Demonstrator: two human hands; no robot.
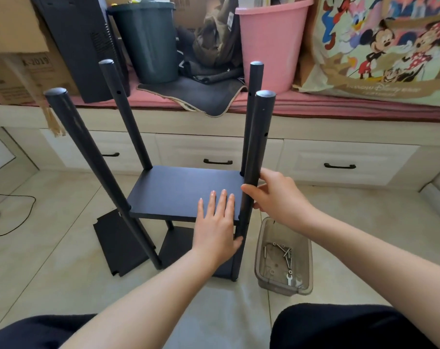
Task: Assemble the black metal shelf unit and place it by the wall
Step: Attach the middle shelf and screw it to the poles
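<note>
A person sits on a pale tiled floor (62, 248) facing a partly built black metal shelf unit (183, 192), which stands upright on the tiles in front of a low window bench with drawers (340, 162). Four round black posts rise from it, and one flat shelf board sits partway up them, with another board lower down.

Just right of the unit, on the floor, stands a clear plastic box (283, 258). It holds loose screws (284, 251) and a small wrench (290, 279) near its front end.

The left hand (217, 225) lies flat and open on the near right corner of the shelf board, fingers spread, thumb touching the near right post (254, 172). The right hand (277, 192) wraps around that same post just above the board.

A spare black panel (120, 245) lies flat on the floor left of the unit. Further left, a black cable (12, 210) trails over the tiles.

On the bench behind stand a dark green bin (148, 41), a pink bucket (269, 41), cardboard boxes (17, 46) and a cartoon-print bag (385, 46).
</note>
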